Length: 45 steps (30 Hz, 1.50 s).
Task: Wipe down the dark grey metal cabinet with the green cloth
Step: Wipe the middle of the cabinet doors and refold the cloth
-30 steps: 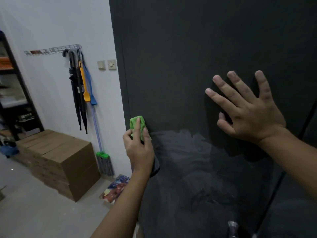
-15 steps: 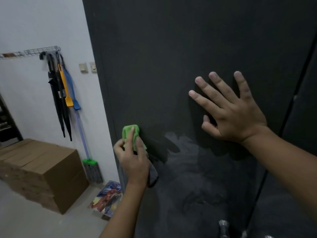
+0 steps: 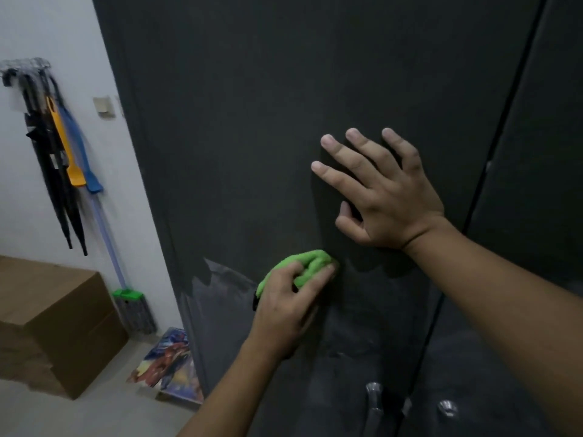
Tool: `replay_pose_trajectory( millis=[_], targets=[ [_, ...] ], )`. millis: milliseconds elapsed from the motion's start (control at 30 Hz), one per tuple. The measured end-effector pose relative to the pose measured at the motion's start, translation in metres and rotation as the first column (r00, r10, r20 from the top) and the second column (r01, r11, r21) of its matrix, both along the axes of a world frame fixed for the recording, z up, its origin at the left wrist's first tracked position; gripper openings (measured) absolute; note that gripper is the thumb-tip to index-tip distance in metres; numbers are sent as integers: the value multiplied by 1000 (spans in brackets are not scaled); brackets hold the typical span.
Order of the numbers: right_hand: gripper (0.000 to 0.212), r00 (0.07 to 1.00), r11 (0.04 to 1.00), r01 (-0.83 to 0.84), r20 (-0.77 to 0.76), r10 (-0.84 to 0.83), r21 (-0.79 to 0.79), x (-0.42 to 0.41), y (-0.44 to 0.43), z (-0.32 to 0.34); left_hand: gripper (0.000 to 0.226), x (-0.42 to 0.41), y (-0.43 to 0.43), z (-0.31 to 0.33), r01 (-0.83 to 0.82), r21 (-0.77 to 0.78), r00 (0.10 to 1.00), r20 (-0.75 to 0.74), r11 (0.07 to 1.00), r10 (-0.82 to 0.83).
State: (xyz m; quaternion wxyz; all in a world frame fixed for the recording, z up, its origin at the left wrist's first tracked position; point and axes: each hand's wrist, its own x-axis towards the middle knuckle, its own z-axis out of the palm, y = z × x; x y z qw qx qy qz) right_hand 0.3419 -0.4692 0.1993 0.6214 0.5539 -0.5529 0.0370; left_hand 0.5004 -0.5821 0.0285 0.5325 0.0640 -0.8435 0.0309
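The dark grey metal cabinet [image 3: 284, 99] fills most of the view, its left door facing me. My left hand [image 3: 287, 304] grips a bunched green cloth [image 3: 307, 266] and presses it against the door, just below my right hand. My right hand [image 3: 378, 190] lies flat on the door with fingers spread. A paler, dusty patch of the door [image 3: 227, 279] shows to the left of the cloth and below it. Darker, cleaner metal lies above.
A seam [image 3: 492, 171] separates the left door from the right door. Metal handles [image 3: 373, 395] sit low on the doors. Cardboard boxes [image 3: 60, 313], hanging umbrellas [image 3: 60, 171], a mop [image 3: 132, 307] and a colourful bag [image 3: 167, 367] stand left of the cabinet.
My left hand slid the green cloth rightward along the door, from the cabinet's left edge to just under my right hand. The right hand stayed flat on the door.
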Motion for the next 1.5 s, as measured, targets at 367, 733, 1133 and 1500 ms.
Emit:
replay_pose_trajectory(
  millis=[367, 733, 1133, 1500],
  targets=[
    [56, 999, 999, -49, 8, 49, -23, 0, 0, 2, 40, -21, 5, 33, -97, 223, 936, -311, 970, 165],
    [56, 998, 998, -62, 30, 62, -21, 3, 0, 3, 51, -24, 27, -43, 72, -237, 986, 166, 969, -32],
    [53, 998, 997, -69, 10, 69, -28, 0, -2, 2, 37, 11, -25, 21, -101, 186, 967, -213, 977, 140],
    [53, 996, 996, -82, 20, 82, -32, 1, -2, 2, 40, 0, -16, 22, -78, 293, 925, -335, 953, 179]
  ],
)
